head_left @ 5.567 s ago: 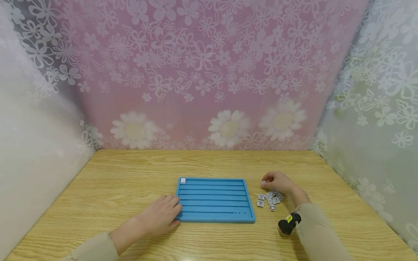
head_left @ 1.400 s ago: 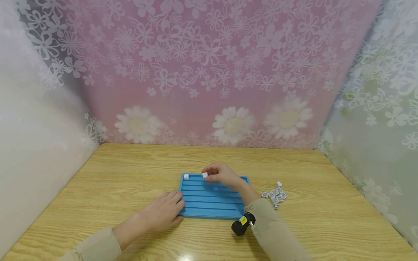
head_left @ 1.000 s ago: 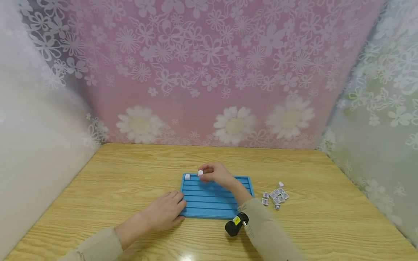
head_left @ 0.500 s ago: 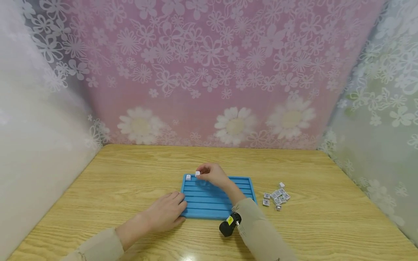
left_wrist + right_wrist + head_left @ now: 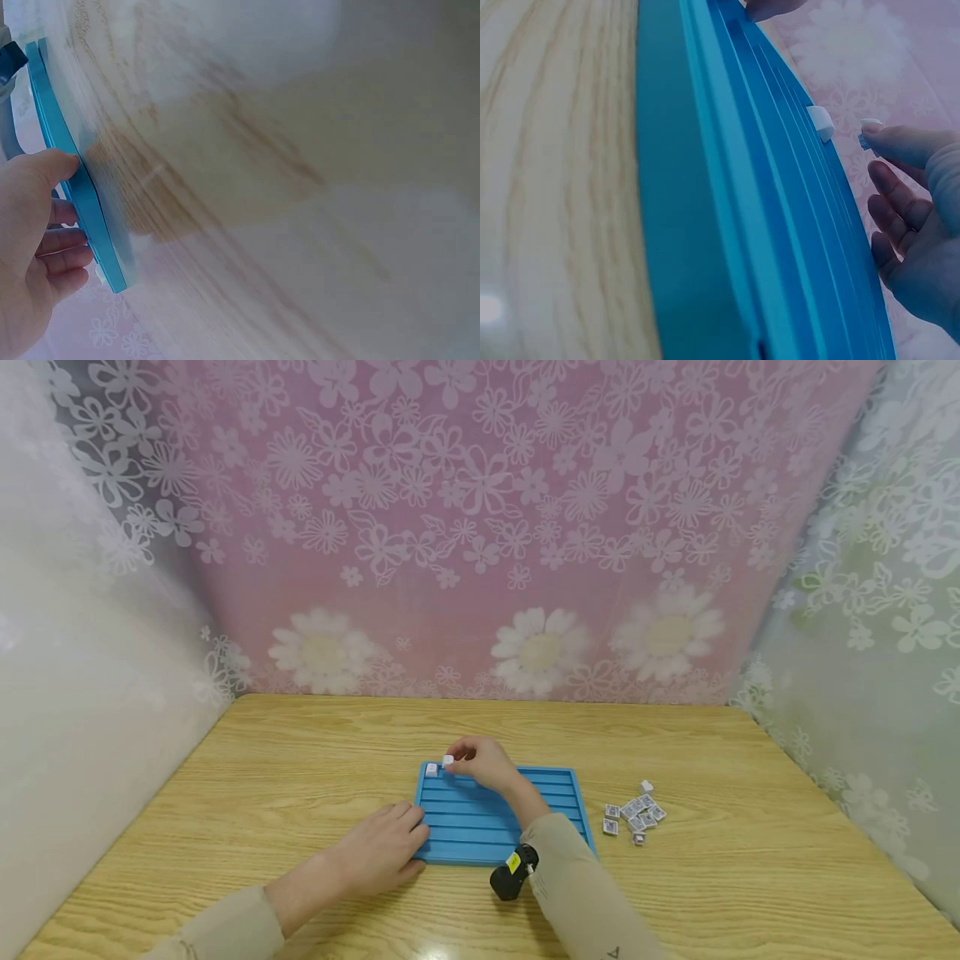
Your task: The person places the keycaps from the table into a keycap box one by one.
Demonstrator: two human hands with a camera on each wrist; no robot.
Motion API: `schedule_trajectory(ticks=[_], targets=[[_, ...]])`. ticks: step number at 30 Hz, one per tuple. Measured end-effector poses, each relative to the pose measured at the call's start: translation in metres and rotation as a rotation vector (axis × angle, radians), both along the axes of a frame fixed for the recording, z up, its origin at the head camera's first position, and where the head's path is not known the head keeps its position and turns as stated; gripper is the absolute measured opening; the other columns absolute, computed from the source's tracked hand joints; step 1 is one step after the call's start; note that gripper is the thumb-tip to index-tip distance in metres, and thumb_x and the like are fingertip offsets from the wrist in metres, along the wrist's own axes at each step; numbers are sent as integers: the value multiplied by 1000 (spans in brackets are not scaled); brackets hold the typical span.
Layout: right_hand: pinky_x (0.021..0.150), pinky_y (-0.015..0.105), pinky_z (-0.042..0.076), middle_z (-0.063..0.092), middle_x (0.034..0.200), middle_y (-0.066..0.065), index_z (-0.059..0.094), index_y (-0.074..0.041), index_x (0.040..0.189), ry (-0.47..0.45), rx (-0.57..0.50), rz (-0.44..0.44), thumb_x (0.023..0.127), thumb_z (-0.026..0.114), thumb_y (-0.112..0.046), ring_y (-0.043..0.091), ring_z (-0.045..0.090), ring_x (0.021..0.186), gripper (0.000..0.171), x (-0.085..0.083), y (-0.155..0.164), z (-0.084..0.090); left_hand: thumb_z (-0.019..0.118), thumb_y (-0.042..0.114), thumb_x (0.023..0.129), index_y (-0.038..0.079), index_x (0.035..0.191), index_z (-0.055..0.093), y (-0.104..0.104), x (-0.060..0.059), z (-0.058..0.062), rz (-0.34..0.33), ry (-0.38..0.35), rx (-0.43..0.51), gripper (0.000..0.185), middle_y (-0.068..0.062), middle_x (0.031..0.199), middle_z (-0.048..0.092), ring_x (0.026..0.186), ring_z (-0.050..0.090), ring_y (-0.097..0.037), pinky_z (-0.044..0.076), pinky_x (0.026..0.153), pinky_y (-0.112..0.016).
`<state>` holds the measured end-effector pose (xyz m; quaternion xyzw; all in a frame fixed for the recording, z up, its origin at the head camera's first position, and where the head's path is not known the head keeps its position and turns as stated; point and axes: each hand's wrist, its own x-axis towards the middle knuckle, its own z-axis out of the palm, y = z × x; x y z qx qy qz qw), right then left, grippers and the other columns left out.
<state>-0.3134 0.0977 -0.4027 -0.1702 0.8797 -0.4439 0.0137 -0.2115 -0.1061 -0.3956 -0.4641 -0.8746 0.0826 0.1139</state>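
Observation:
A ridged blue tray [image 5: 465,831] lies on the table. One white keycap [image 5: 431,770] sits in its back left corner. My right hand [image 5: 487,766] pinches a second white keycap [image 5: 448,762] between thumb and fingers, just right of the first and over the back row. In the right wrist view the held keycap [image 5: 870,122] appears apart from the seated keycap [image 5: 820,122]. My left hand [image 5: 378,852] holds the tray by its front left corner. In the left wrist view, its thumb [image 5: 58,165] lies on one side of the tray edge, fingers on the other.
To the right of the tray lies a loose group of several keycaps [image 5: 637,810], most with undersides up. A black wrist camera [image 5: 512,875] hangs over the tray's front edge. A flowered pink curtain [image 5: 420,568] stands behind the wooden table [image 5: 315,752].
My right hand took a keycap from the group at right, carried it left to the tray's back row, and has shifted closer to the corner keycap. My left hand stays at the tray.

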Motion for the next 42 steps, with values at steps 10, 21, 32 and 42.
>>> schedule_trajectory(ticks=[10, 21, 32, 42], targets=[[64, 30, 44, 59, 93, 3, 67, -8, 96, -12, 3, -34, 82, 71, -16, 18, 51, 80, 17, -2, -6, -7, 59, 40, 88, 8, 98, 58, 0, 0, 1, 0, 3, -4, 33, -7, 103, 53, 94, 48, -19, 45, 86, -34], [64, 32, 44, 59, 93, 4, 69, -9, 92, 15, 62, -74, 79, 74, -14, 19, 51, 80, 14, -2, -9, -9, 62, 39, 87, 7, 99, 58, 0, 0, 1, -17, 22, 10, 34, -8, 102, 53, 92, 47, -19, 46, 84, -34], [67, 33, 44, 56, 95, 3, 70, -12, 91, 32, 137, -92, 79, 74, -18, 19, 50, 82, 14, -2, -10, -9, 60, 40, 88, 9, 98, 57, 1, 0, 0, 1, -15, 5, 33, -6, 101, 52, 91, 46, -18, 44, 85, -33], [68, 33, 44, 56, 93, 2, 69, -12, 90, 41, 155, -88, 78, 75, -18, 18, 50, 82, 15, -2, -8, -11, 60, 40, 87, 9, 96, 57, 2, 0, -2, -8, -8, 7, 32, -5, 98, 51, 89, 45, -18, 45, 84, -33]])
